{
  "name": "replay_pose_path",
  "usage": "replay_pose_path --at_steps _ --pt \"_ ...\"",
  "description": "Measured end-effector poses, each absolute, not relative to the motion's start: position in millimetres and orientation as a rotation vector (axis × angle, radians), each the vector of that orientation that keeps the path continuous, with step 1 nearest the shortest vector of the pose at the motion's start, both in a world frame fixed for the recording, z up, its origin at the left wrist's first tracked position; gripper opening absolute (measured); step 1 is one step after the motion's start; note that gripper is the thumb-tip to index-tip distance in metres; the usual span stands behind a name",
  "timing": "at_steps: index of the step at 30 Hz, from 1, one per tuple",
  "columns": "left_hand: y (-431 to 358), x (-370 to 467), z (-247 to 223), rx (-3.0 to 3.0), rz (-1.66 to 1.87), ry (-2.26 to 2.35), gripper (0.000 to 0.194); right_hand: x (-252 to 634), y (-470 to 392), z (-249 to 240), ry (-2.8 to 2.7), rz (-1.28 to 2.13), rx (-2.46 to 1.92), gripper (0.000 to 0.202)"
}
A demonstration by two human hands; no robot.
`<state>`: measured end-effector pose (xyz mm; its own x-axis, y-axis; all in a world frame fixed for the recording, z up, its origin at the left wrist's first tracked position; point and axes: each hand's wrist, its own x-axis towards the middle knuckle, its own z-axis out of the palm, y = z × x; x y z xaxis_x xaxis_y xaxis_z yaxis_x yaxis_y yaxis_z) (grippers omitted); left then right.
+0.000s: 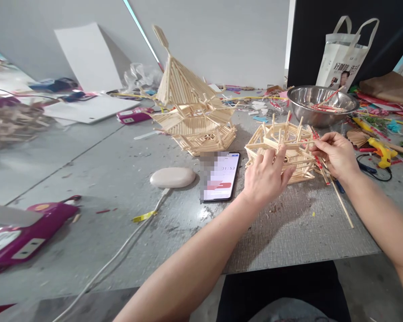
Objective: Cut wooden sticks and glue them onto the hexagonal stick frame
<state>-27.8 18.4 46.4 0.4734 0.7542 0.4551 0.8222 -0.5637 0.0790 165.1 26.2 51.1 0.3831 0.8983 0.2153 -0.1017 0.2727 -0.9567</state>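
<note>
A low, unroofed frame of thin wooden sticks (302, 167) stands near the table's front edge, with short posts sticking up from it. My left hand (265, 172) is closed on its near side, fingers over the upper rim and thumb in front; the fingertips' hold is partly hidden. Pinched between the thumb and fingers of my right hand (336, 154) is a thin wooden stick (304, 142). It lies level across the frame's top, its left end close to my left index finger. Left of the frame rises a finished-looking stick pagoda (201, 118) with a pointed roof.
A phone (223, 176) showing a timer and a pale oval device (173, 177) with a cable lie left of my hands. Behind are a steel bowl (297, 105) and a paper bag (336, 60). A yellow glue gun (383, 154) lies right; a purple power strip (50, 223) left.
</note>
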Motion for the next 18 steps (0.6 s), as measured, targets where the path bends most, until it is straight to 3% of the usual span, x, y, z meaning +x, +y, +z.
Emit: replay_pose_path --at_steps 9,18 --pt "19.1 -26.8 47.0 -2.54 -0.644 -1.377 0.055 170.1 27.0 49.3 -1.137 0.689 -1.271 0.009" --pt "18.3 -26.2 47.6 -2.534 -0.628 -1.405 0.057 168.4 30.8 54.3 -1.651 0.04 -1.398 0.009"
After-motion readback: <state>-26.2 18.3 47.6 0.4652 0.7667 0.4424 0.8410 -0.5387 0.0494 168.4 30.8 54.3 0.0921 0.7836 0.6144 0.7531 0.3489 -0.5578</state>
